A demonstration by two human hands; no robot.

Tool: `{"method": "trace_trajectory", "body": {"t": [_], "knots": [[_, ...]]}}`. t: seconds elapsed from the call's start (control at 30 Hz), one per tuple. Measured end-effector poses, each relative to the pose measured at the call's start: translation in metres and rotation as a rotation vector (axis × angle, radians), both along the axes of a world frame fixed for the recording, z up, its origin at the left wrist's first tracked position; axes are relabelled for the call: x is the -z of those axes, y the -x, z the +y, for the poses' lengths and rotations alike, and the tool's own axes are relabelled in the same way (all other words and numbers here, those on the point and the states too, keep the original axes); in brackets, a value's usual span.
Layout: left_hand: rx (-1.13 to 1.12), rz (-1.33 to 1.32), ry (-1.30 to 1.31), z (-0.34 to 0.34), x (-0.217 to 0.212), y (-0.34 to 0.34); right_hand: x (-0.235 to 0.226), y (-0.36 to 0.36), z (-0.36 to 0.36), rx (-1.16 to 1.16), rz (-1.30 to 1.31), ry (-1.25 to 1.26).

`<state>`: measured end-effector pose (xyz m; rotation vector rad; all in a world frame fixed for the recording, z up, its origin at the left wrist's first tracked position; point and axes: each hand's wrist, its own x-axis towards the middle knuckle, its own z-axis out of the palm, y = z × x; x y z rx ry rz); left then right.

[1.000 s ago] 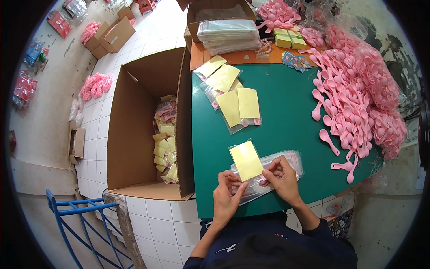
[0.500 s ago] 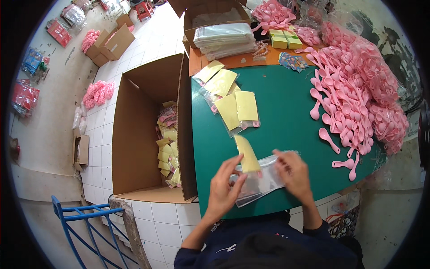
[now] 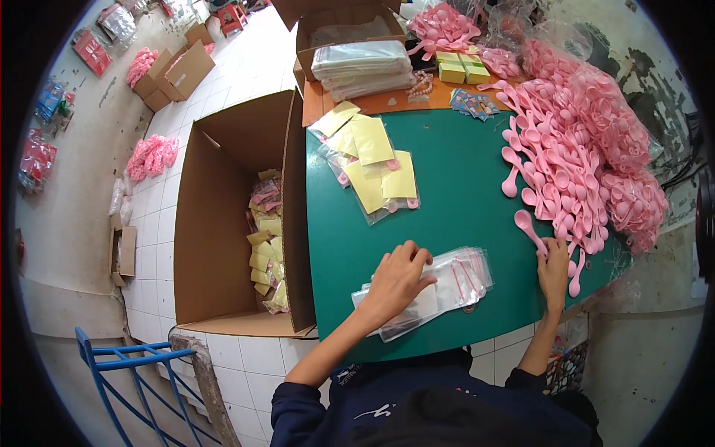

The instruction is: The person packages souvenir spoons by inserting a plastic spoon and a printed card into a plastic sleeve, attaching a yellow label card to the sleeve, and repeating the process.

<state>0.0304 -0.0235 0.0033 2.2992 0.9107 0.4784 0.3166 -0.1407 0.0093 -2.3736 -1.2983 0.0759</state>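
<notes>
Beyond the blue rack (image 3: 134,363) you see a small box (image 3: 129,249); much farther from that rack, a red stool (image 3: 232,16).

A white-tiled floor (image 3: 238,357) runs between a scuffed pale wall (image 3: 67,242) and a green-topped table (image 3: 469,186).

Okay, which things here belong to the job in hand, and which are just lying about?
Likely in the job:
pink spoons, one at the right hand
clear bags under the left hand
bagged yellow cards
large cardboard box holding similar packets

Probably just lying about:
blue metal frame
beads
red stool
</notes>
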Motion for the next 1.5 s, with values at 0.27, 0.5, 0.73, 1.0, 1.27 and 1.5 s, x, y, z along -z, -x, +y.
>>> {"method": "trace_trajectory", "body": {"t": [0.27,0.5,0.73,1.0,1.27,1.5], "knots": [[0.052,-0.241,0.107,0.013,0.000,0.001,-0.043,0.063,0.016,-0.198,0.423,-0.401],[-0.004,-0.261,0.220,0.012,-0.008,0.007,-0.054,0.084,0.019,-0.376,0.292,-0.226],[-0.037,-0.485,0.795,0.019,-0.026,0.028,-0.052,0.088,0.022,-0.261,0.423,-0.335],[-0.099,-0.509,0.911,0.021,-0.026,0.027,-0.059,0.109,0.042,-0.329,0.708,-0.593],[-0.040,-0.661,0.927,0.020,-0.033,0.017,-0.060,0.120,0.058,-0.432,0.659,-0.513],[0.075,-0.550,0.865,0.036,-0.043,0.015,-0.081,0.116,0.097,-0.724,0.494,-0.527]]}}
